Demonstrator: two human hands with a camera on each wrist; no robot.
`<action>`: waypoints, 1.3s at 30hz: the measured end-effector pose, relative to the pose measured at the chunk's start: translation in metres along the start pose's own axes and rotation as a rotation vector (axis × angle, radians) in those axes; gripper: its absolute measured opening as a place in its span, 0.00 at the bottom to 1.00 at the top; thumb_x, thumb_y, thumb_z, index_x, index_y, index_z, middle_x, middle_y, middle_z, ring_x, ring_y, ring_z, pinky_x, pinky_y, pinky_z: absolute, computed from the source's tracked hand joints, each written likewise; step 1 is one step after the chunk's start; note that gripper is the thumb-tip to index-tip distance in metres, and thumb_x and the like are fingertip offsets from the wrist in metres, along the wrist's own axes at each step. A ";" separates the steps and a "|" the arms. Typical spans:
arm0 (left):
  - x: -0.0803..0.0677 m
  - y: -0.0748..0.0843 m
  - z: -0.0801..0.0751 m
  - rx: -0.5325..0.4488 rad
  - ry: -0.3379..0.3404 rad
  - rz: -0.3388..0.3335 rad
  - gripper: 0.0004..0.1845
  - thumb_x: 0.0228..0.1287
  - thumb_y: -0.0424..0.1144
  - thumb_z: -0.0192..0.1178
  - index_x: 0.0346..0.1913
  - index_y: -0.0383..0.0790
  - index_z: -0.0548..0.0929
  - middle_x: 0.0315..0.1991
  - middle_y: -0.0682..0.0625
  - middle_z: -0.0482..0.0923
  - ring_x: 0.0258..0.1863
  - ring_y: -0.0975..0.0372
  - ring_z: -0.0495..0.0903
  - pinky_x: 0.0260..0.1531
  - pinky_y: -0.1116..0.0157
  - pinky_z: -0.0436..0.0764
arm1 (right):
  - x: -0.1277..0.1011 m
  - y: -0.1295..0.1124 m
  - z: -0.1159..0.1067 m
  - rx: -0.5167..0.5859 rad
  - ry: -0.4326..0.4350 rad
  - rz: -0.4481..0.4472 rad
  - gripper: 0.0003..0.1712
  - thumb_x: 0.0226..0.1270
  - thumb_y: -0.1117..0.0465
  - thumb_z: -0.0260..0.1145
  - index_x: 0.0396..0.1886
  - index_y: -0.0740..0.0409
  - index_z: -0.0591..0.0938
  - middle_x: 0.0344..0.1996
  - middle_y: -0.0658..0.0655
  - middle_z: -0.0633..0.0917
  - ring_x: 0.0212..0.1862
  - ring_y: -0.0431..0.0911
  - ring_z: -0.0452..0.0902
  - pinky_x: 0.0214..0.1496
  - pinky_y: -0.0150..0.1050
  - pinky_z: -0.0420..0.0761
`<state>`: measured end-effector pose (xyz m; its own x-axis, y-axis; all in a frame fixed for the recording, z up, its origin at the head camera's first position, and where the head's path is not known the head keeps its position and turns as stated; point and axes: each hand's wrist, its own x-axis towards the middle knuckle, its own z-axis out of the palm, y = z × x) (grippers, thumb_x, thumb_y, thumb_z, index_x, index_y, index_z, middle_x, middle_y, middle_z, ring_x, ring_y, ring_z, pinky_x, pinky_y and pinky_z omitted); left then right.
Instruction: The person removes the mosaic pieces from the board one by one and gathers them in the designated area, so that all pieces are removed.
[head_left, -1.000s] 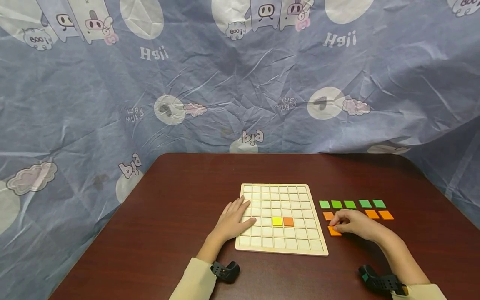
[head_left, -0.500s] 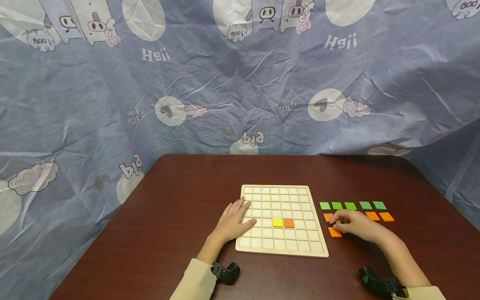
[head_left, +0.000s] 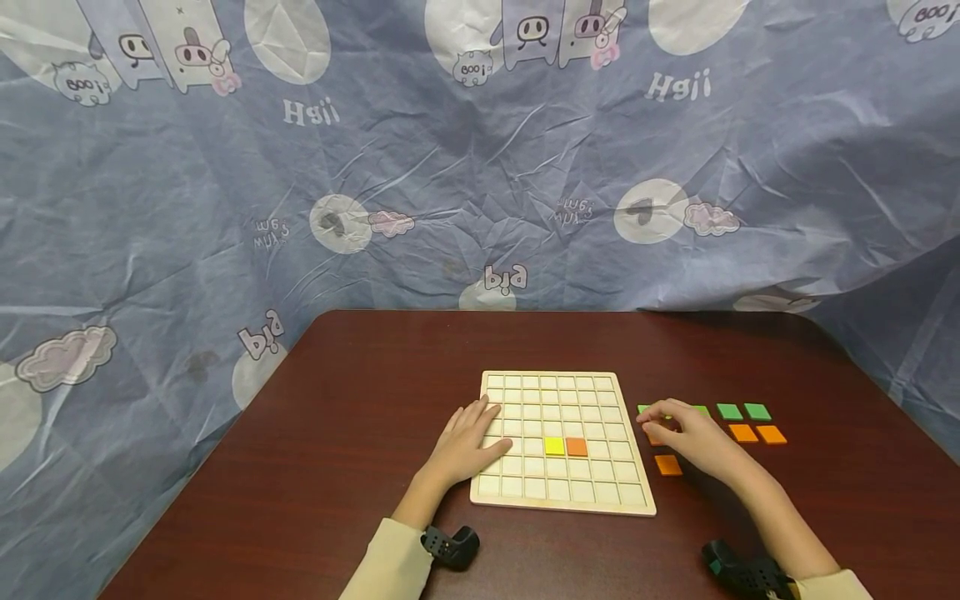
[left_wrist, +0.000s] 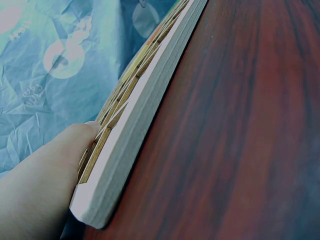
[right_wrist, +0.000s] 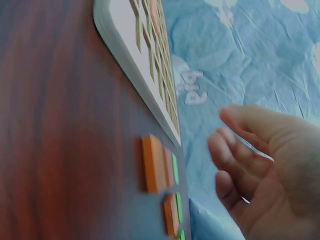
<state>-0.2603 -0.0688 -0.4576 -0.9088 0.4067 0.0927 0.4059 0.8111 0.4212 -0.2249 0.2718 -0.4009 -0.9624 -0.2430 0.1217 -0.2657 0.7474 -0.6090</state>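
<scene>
My left hand rests flat with spread fingers on the left edge of a wooden grid board; in the left wrist view its thumb lies on the board's rim. A yellow square tile and an orange-red tile sit side by side in the grid. To the right of the board, my right hand hovers above loose tiles, fingers loosely bent and holding nothing. A single orange tile lies just in front of it. Behind the hand, a paler orange tile and some green tiles are partly hidden.
Two green tiles lie farther right in the back row, with two orange tiles before them. Everything stands on a dark reddish-brown table. A blue-grey printed cloth hangs behind the table.
My right hand has lifted off the front orange tile and moved up and slightly left, leaving that tile in place. The left hand and the board have not moved.
</scene>
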 end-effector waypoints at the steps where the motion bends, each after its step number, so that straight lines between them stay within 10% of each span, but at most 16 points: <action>1: 0.000 0.000 0.000 0.000 0.002 0.000 0.35 0.62 0.64 0.42 0.69 0.52 0.57 0.72 0.50 0.48 0.71 0.56 0.49 0.70 0.54 0.46 | 0.001 -0.002 0.003 0.010 0.012 0.002 0.11 0.63 0.57 0.59 0.42 0.57 0.79 0.39 0.55 0.78 0.29 0.39 0.68 0.25 0.30 0.71; 20: -0.001 0.000 0.000 -0.007 -0.006 0.005 0.35 0.62 0.64 0.42 0.69 0.51 0.56 0.72 0.50 0.47 0.71 0.54 0.49 0.70 0.53 0.46 | 0.003 -0.025 0.073 0.099 0.137 -0.029 0.12 0.59 0.60 0.63 0.43 0.54 0.82 0.32 0.49 0.77 0.29 0.32 0.66 0.30 0.27 0.69; 39: -0.001 0.001 -0.002 -0.016 -0.009 0.008 0.35 0.62 0.63 0.42 0.69 0.51 0.57 0.72 0.49 0.47 0.71 0.54 0.49 0.69 0.53 0.46 | 0.003 -0.024 0.076 0.066 0.106 -0.059 0.14 0.59 0.59 0.63 0.46 0.52 0.82 0.39 0.49 0.76 0.32 0.32 0.66 0.33 0.27 0.69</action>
<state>-0.2594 -0.0691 -0.4554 -0.9045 0.4172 0.0879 0.4117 0.8009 0.4349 -0.2168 0.2065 -0.4457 -0.9467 -0.2158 0.2392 -0.3212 0.6903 -0.6483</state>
